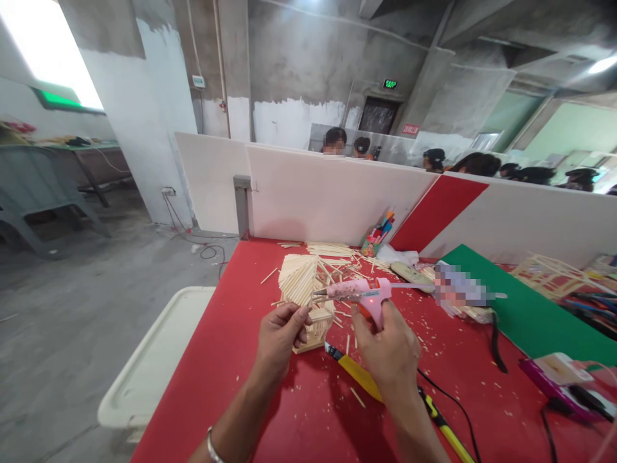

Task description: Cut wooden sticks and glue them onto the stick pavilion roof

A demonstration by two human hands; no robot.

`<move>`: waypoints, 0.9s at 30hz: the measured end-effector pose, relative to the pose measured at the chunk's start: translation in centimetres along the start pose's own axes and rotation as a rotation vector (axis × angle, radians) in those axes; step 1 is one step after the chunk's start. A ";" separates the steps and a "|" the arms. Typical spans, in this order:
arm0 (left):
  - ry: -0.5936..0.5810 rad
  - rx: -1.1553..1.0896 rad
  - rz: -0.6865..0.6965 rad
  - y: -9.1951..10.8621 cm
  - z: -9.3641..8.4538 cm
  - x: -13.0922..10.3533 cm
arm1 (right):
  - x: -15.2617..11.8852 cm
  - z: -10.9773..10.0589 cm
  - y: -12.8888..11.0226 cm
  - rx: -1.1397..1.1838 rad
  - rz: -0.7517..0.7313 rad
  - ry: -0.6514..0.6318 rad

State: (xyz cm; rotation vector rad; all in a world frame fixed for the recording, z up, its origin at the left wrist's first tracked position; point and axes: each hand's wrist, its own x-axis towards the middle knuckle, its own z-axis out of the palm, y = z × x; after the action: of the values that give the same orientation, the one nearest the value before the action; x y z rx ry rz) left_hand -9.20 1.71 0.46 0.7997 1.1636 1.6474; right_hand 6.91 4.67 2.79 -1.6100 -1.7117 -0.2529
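My right hand [388, 341] is wrapped round the handle of a pink hot glue gun [357, 290], a clear glue stick running out of its back. The gun's metal nozzle points left, close to the fingertips of my left hand [284, 328]. Those fingers are pinched on a small thin wooden stick [309, 307], mostly hidden by them. Just behind my hands stands a small house model [299, 278] of pale wooden sticks with a slanted stick roof, partly covered by the left hand. A yellow utility knife [359, 376] lies on the table below the gun.
Loose wooden sticks [330, 249] and chips litter the red table [231, 334]. A pen cup [371, 245] stands by the white partition [308, 193]. Rightward are a green board [506, 308], another stick frame [549, 275] and a purple power strip [554, 392]. A black cord trails near my right arm.
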 end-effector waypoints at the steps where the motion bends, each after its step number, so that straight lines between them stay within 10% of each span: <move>1: 0.000 0.001 0.005 0.0 0.0 0.0 | 0.0 0.0 0.1 0.013 0.002 -0.005; 27: 0.010 0.004 0.011 0.2 0.0 -0.2 | -0.1 0.6 0.1 0.018 -0.008 -0.033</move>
State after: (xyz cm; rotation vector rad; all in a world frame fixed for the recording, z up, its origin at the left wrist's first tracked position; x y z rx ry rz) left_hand -9.22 1.49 0.68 0.8029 1.1718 1.6606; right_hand 6.76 4.99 2.23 -1.6033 -1.7408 -0.2150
